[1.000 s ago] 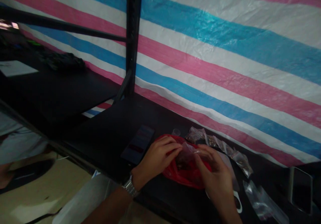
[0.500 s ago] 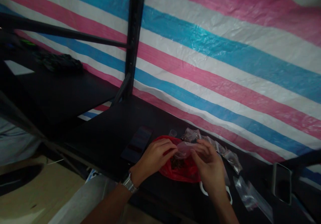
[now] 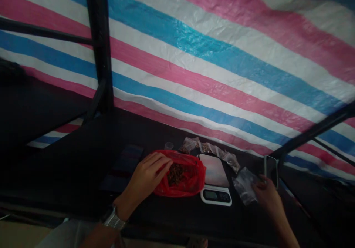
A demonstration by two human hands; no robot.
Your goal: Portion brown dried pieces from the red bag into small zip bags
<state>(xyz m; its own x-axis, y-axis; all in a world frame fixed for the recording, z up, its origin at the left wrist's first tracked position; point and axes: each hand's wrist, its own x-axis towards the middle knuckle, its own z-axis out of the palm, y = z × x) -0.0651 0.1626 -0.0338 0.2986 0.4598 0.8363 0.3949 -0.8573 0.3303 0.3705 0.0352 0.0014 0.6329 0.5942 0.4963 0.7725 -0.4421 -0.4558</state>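
A red plastic bag (image 3: 191, 188) stands open on the dark table, with small brown pieces (image 3: 175, 174) inside. My left hand (image 3: 151, 170), a metal watch on its wrist, is at the bag's left rim with its fingers closed on the edge. Over to the right, my right hand (image 3: 264, 190) pinches the edge of clear plastic bags (image 3: 245, 185) lying on the table; the fingertips are partly blurred. Between the hands sits a digital scale (image 3: 215, 195), its metal plate bare. Several small filled clear bags (image 3: 212, 148) lie in a row behind it.
A small clear cup (image 3: 169, 145) stands behind the red bag. One phone (image 3: 126, 163) lies left of my left hand; another phone-like device (image 3: 271, 170) is just beyond my right hand. Black frame posts (image 3: 101, 52) and a striped plastic sheet (image 3: 194, 74) close off the back.
Both hands held a clear plastic piece over the red bag. My right hand has moved right to the clear bags, uncovering the scale. The view has shifted right.
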